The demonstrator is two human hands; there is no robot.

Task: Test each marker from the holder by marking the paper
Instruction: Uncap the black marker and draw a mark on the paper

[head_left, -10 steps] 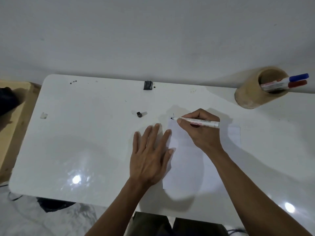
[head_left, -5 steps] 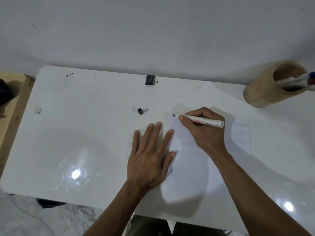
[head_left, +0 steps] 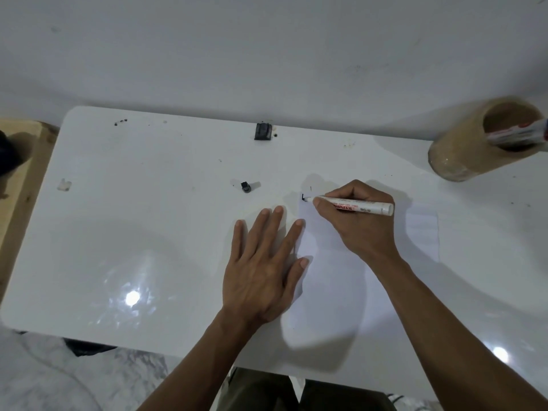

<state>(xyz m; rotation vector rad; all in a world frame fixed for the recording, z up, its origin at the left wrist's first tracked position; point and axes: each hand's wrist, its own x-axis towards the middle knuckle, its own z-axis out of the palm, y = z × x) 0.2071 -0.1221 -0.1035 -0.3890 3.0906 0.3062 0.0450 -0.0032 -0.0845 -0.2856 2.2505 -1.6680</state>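
Observation:
My right hand (head_left: 360, 223) grips a white marker (head_left: 355, 205) with its tip touching the top left corner of a white paper sheet (head_left: 332, 280). A short black mark (head_left: 303, 198) shows there at the tip. My left hand (head_left: 262, 268) lies flat, fingers spread, over the paper's left edge. The black marker cap (head_left: 245, 187) rests on the table left of the sheet. A tan cylindrical holder (head_left: 462, 146) stands at the far right with markers (head_left: 517, 134) sticking out of it.
The white table (head_left: 133, 226) ends against a grey wall. A small black block (head_left: 263, 131) sits at its back edge, and a small white scrap (head_left: 64, 185) lies near its left edge. A wooden surface (head_left: 14, 173) adjoins the table's left side.
The marker tip has drawn a short black mark at the paper's top left corner. My left hand stays flat on the paper. The view has shifted left.

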